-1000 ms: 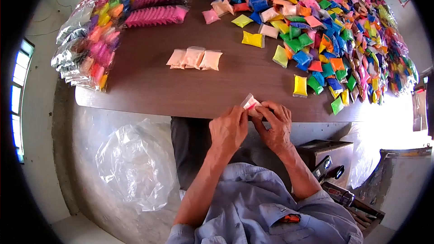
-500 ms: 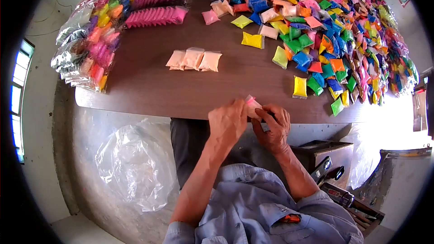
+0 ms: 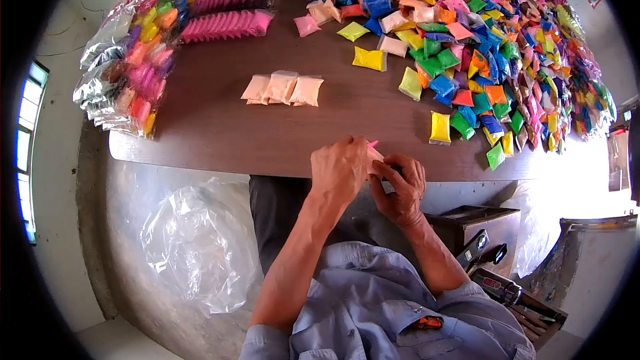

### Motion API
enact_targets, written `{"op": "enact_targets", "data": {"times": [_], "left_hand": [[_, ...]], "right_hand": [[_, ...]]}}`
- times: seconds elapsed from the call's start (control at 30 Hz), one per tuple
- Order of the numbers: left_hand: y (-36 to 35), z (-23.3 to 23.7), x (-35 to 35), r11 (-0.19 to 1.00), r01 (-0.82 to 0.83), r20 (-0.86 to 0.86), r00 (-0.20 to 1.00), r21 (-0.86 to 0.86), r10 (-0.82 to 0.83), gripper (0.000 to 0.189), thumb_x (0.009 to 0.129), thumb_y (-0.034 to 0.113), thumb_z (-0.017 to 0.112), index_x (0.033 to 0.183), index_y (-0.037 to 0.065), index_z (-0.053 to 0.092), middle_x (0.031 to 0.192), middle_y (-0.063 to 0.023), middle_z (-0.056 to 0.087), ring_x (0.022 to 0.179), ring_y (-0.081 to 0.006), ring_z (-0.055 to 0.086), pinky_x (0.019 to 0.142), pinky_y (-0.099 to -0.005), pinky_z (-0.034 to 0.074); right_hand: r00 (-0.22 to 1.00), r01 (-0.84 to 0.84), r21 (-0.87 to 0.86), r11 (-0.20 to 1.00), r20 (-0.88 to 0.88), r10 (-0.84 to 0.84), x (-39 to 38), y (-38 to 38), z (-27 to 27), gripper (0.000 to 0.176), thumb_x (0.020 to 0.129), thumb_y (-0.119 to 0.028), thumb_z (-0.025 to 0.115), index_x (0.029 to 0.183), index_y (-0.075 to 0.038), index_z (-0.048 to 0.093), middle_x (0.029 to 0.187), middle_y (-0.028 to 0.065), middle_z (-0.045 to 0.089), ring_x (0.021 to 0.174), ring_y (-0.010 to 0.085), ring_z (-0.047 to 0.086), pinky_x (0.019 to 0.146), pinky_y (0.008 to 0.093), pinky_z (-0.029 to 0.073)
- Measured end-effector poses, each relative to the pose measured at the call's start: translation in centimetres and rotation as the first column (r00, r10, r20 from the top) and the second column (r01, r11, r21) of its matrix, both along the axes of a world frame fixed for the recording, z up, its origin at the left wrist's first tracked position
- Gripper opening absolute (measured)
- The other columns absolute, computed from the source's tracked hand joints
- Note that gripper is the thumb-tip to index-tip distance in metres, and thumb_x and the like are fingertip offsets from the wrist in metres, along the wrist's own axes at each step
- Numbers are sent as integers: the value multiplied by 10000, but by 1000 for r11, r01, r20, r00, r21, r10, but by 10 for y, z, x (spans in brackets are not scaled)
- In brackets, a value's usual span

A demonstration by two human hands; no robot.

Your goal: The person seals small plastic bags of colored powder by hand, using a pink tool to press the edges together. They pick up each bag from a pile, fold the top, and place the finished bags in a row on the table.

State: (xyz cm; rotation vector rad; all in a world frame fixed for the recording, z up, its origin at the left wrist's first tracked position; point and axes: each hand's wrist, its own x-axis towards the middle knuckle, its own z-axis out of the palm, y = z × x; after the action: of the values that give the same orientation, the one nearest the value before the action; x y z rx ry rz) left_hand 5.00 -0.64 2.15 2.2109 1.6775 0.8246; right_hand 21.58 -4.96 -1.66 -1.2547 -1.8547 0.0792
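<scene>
Over the table's front edge, my left hand (image 3: 339, 170) and my right hand (image 3: 402, 188) are close together, both closed on a small pale peach packet (image 3: 375, 155). Most of this packet is covered by my fingers. A thin bright pink piece (image 3: 373, 144) sticks up by my left fingertips; I cannot make out what it is. Farther back, slightly left of my hands, a few peach packets (image 3: 281, 87) lie overlapping in a short row. A single yellow packet (image 3: 440, 128) lies to the right of my hands.
A large heap of coloured packets (image 3: 460, 47) covers the right side of the brown table (image 3: 220, 120). Two rows of pink packets (image 3: 227, 25) and stacked clear bags of coloured packets (image 3: 143, 53) lie at left. Clear plastic (image 3: 200, 247) is on the floor.
My left hand has turned a little and now covers more of the packet. The pink piece shows more clearly at the top. The view has shifted slightly.
</scene>
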Motion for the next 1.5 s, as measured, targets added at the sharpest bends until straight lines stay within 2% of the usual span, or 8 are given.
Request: {"op": "enact_targets", "data": {"times": [0.23,0.33,0.53,0.7,1.03,1.17,1.27,1.5], "left_hand": [[0,8,-2,999,-11,-55,998,-48,9,131,922,157,697,838,58,681,849,-124,713,760,-356,715,659,-462,575],[-3,4,3,972,168,35,984,167,-176,148,919,165,702,819,59,679,845,-125,712,760,-353,718,663,-459,582],[5,3,-10,996,8,-69,998,88,-2,121,923,181,712,860,78,701,860,-114,722,800,-345,723,691,-453,587],[-11,-3,-38,979,-187,160,972,83,172,106,905,121,755,860,45,697,848,-149,718,789,-385,703,678,-448,555],[-37,-17,-153,799,-595,355,768,89,532,154,964,160,761,938,12,731,750,-68,676,670,-125,599,638,-305,498],[-29,-15,-182,753,-654,379,717,75,585,100,949,97,760,918,13,714,747,-121,684,642,-157,619,642,-305,508],[-18,-27,-200,733,-668,365,719,128,592,85,950,92,754,925,20,716,740,-120,687,632,-164,624,640,-310,513],[-6,-39,-211,720,-668,323,734,188,597,76,968,107,741,956,43,702,746,-94,685,636,-179,639,626,-320,510]], "right_hand": [[1000,18,26,999,-15,-18,1,-1,-7,327,710,-72,842,1017,-157,768,1008,50,679,914,273,659,797,412,481],[1000,12,62,998,14,-13,0,1,-7,333,708,-74,843,1021,-158,769,1005,52,680,911,275,659,795,408,482],[1000,25,53,998,-12,-24,-1,1,-4,318,706,-57,829,1005,-144,764,996,54,679,903,278,659,785,400,480],[1000,18,21,1000,7,-18,-1,-1,-2,314,718,-70,829,1021,-119,764,1075,66,682,950,278,658,810,409,487],[988,-76,-58,995,131,83,10,-3,10,379,757,-92,847,1122,-87,750,1203,75,702,1068,297,673,904,439,513],[1000,17,-58,998,17,-16,20,2,16,256,882,-45,767,1134,-21,730,1070,139,746,929,306,723,842,412,568],[944,61,-270,961,-296,-143,27,3,19,189,1037,-81,650,1173,39,704,995,131,735,817,137,680,683,267,540],[964,139,-301,943,-177,-199,24,16,25,192,1015,-71,689,1173,29,731,1059,123,725,904,184,701,765,292,564]]}}
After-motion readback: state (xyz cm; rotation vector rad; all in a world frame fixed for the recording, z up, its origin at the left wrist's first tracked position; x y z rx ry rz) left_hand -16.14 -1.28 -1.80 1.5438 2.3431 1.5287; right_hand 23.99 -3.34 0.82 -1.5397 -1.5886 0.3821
